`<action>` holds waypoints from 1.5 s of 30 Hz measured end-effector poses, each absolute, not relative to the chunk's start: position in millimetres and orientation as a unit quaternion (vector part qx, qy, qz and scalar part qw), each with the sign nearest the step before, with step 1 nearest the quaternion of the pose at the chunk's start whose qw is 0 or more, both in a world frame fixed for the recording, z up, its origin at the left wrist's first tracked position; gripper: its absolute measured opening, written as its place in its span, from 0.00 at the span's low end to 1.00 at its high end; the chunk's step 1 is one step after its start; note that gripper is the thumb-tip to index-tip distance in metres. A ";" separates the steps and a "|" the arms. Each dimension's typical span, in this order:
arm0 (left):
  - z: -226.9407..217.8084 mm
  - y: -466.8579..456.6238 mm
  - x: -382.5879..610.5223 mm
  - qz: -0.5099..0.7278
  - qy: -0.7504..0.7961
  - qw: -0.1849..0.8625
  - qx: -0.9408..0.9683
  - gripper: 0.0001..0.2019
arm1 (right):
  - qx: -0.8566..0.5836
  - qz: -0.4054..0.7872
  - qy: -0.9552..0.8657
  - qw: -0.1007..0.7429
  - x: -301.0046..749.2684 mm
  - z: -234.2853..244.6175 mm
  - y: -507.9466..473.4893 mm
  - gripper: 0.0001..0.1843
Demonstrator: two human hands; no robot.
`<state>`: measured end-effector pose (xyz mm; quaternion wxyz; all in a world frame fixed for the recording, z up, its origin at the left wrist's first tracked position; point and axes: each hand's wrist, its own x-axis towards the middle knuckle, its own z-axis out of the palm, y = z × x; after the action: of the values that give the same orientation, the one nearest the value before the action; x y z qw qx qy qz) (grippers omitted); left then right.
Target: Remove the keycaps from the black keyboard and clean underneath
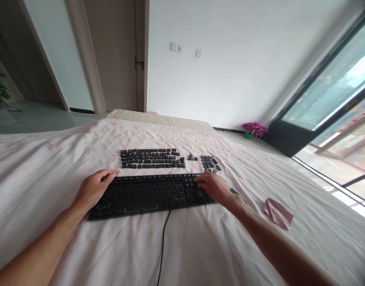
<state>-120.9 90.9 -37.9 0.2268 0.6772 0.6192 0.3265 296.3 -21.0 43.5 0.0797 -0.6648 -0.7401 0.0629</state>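
A black keyboard lies on the bed, with most of its main block stripped of keycaps. Its top row of keys and a few keys towards the right are still in place. My left hand closes on the keyboard's upper left corner, fingers together. Over the right part of the board, my right hand has its fingers curled down by the navigation keys; whatever is between them is hidden. Beyond the board, loose black keycaps lie in rows on the sheet. Smaller groups, navigation keycaps and number-pad keycaps, sit to their right.
A cable runs from the keyboard towards me over the wrinkled pale sheet. A thin dark tool lies partly behind my right wrist. Further right is a folded pink cloth. Purple flowers stand on the floor past the bed.
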 end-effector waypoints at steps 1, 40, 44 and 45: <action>-38.4 91.3 -121.1 0.327 0.620 0.227 0.677 0.17 | -0.667 0.058 -0.740 0.070 295.4 45.1 -21.2 0.10; -36.3 90.7 -121.0 0.317 0.622 0.217 0.683 0.17 | -0.633 0.012 -0.770 0.073 297.5 33.6 -27.8 0.13; -36.2 90.4 -121.0 0.322 0.618 0.215 0.685 0.18 | -0.622 0.004 -0.780 0.061 294.6 36.2 -32.3 0.15; -36.5 90.7 -121.3 0.324 0.616 0.215 0.685 0.18 | -0.624 -0.005 -0.779 0.053 293.2 36.4 -34.7 0.16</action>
<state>-121.3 90.7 -36.5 0.2155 0.6853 0.6155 0.3241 293.2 -34.7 36.4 0.0531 -0.6243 -0.7793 -0.0046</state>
